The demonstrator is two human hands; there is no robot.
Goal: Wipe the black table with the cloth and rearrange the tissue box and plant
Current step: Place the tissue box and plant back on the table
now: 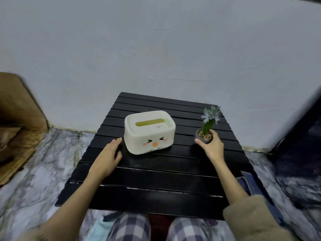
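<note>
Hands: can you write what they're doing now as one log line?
right hand: holding plant pot | left hand: open, beside tissue box | table: no cloth seen

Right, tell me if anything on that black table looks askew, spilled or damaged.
Nothing spilled or damaged. The tissue box sits turned at a slight angle to the table's slats. The plant stands upright in the right hand; whether the pot rests on the table is unclear.

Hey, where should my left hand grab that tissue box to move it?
Judging by its shape, take the tissue box by its short rounded ends, the left hand coming from the left, where it already lies open. The smooth walls offer no handle, so spread the grip low and wide.
</note>
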